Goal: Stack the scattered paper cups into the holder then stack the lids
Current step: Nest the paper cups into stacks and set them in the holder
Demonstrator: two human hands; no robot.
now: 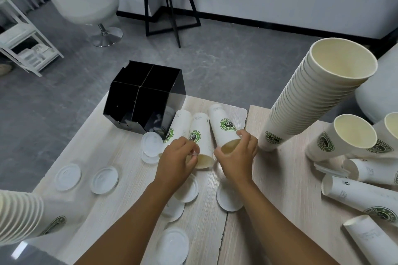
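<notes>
Hands: left hand (175, 157) pinches the rim of the middle lying cup (200, 142); right hand (238, 154) curls round the mouth of the cup beside it (224, 130).
Third cup (179, 123): lies against the holder, mouth hidden by the left hand.
Holder (144, 94): black, at the table's (277, 178) far left corner; compartment contents hard to make out.
Lids (104, 179): scattered toward the left edge, several partly hidden under the forearms.
Tall stack (312, 97): upright, far right side.
Second stack (21, 215): cut off at the left edge.

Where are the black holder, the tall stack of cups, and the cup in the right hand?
black holder (120, 101), head view, on its left outer wall.
tall stack of cups (305, 112), head view, on the ribbed rims midway up.
cup in the right hand (224, 125), head view, on its side near the green logo.
</notes>
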